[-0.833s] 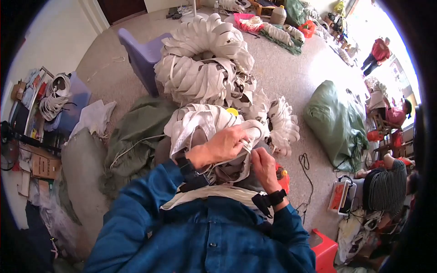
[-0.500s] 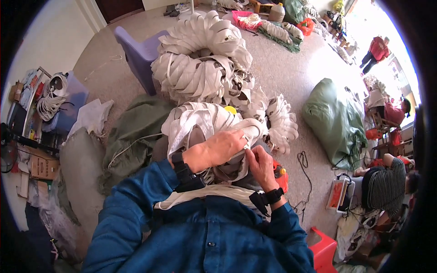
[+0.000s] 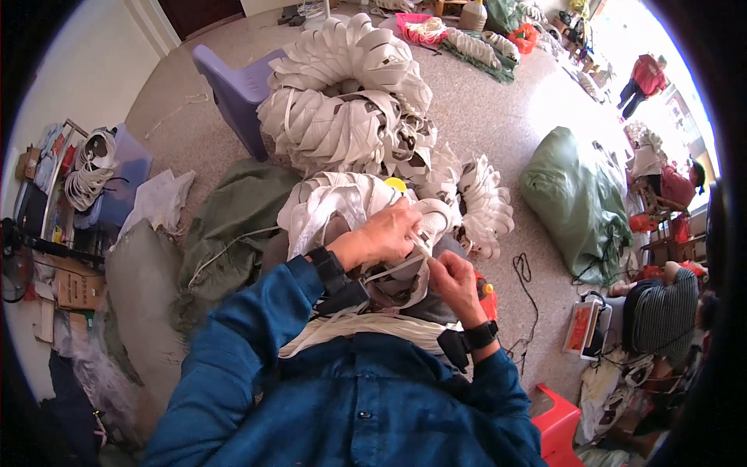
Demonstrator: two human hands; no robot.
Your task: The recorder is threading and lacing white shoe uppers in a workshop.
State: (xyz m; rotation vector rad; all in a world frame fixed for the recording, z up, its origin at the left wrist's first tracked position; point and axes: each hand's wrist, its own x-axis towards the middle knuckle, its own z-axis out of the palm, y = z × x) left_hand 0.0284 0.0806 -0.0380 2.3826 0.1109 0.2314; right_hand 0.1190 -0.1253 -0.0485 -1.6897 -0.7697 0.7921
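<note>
A white shoe upper (image 3: 436, 216) lies over my lap, its toe pointing away from me. My left hand (image 3: 387, 233) rests on its near side, fingers pinched together at the lacing area. Just to the right, my right hand (image 3: 457, 282) is closed, with thumb and forefinger pinching a white shoelace (image 3: 422, 253) that runs up to the upper. Under and left of my hands lie more white uppers (image 3: 319, 202) bunched together. A bundle of long cream laces (image 3: 373, 331) stretches across my waist. The fingertips of my left hand partly hide what they hold.
Stacked rings of white uppers (image 3: 342, 66) stand ahead, by a purple chair (image 3: 241, 86). A green sack (image 3: 568, 202) sits to the right, a dark green cloth (image 3: 233, 218) to the left. A red stool (image 3: 556, 424) stands near my right elbow. Other people sit and stand at far right.
My left hand has shifted slightly up and left of the lacing area. My right hand has moved a little right and down, and a white lace strand now shows between the hands.
</note>
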